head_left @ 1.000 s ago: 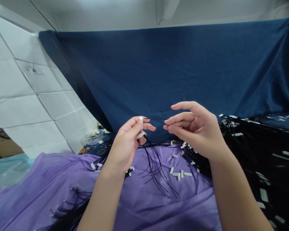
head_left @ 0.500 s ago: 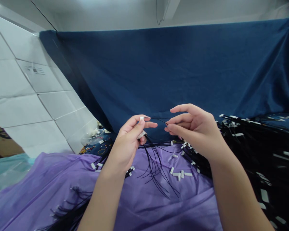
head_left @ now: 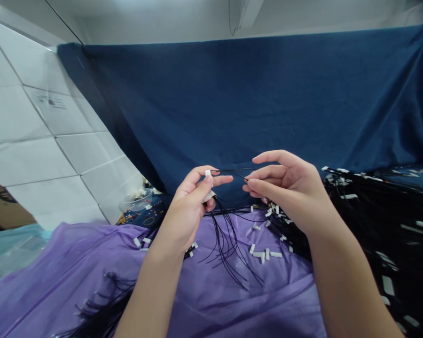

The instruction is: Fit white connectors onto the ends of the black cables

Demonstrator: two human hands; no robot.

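My left hand [head_left: 192,202] pinches a small white connector [head_left: 207,173] between thumb and index finger. More white connectors show lower in its curled fingers, and a bunch of thin black wires [head_left: 229,239] hangs down from them. Thumb and fingertips of my right hand [head_left: 285,183] are closed on a thin black wire [head_left: 239,175], while its index finger is lifted. Dark wires stretch between the two hands, in front of the blue curtain.
Purple cloth [head_left: 211,300] covers the surface, with loose white connectors [head_left: 267,254] on it. Black wires with white ends [head_left: 373,225] pile up at right. Another black bundle [head_left: 102,314] lies lower left. A clear bowl [head_left: 136,201] stands behind, beside the tiled wall.
My right hand has moved slightly to the right and up with the wire. My left hand keeps its pinch on the connector and has barely shifted.
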